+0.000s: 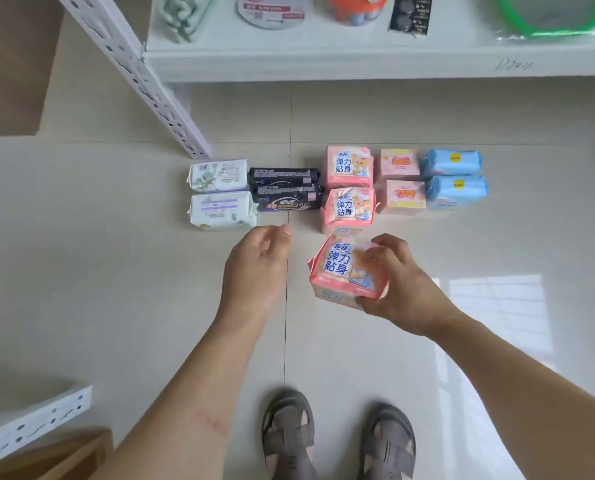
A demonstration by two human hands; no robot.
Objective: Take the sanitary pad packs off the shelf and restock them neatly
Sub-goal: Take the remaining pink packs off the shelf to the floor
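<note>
Sanitary pad packs lie in rows on the tiled floor below the white shelf [358, 64]: two white-green packs [220, 192], two black packs [285, 194], two pink bear packs [349, 188], two small pink packs [401, 181] and two blue packs [453, 180]. My right hand [400, 282] grips a third pink bear pack [341, 268] just in front of that column, above the floor. My left hand [258, 261] hovers to its left, fingers loosely curled, holding nothing.
The shelf holds a green ribbed item [185, 15], a round packaged item [272, 10], an orange container [356, 8], a black pack [410, 13] and a green-rimmed bag [548, 15]. A white perforated upright [143, 77] slants at left. My sandalled feet [337, 441] stand below.
</note>
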